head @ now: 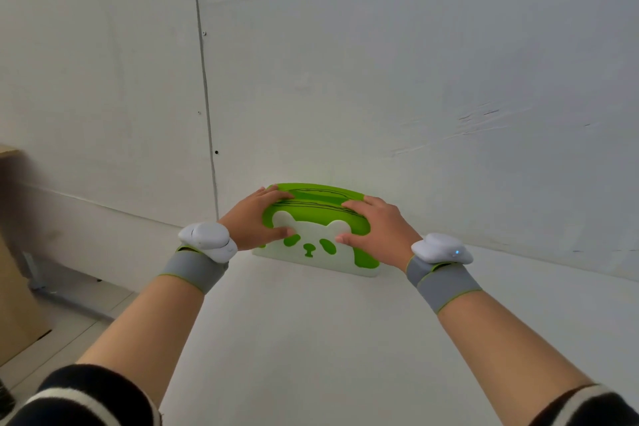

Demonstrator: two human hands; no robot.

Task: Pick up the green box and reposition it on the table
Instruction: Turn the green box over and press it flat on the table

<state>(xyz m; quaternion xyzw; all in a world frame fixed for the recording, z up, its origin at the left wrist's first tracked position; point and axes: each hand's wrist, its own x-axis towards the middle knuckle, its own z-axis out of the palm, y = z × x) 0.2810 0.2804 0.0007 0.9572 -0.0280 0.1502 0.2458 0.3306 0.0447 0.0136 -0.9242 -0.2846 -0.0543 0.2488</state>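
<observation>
The green box (316, 218) has a white panda face on its front and stands at the far edge of the white table (311, 339), close to the wall. My left hand (254, 221) grips its left end, fingers over the top and thumb on the front. My right hand (377, 228) grips its right end the same way. Both wrists wear grey bands with white trackers. The box's bottom edge seems to rest on the table; its back is hidden.
A white wall (380, 79) rises right behind the box. The table's left edge drops to a tiled floor (69, 315). A brown cardboard box (14, 287) stands on the floor at the far left.
</observation>
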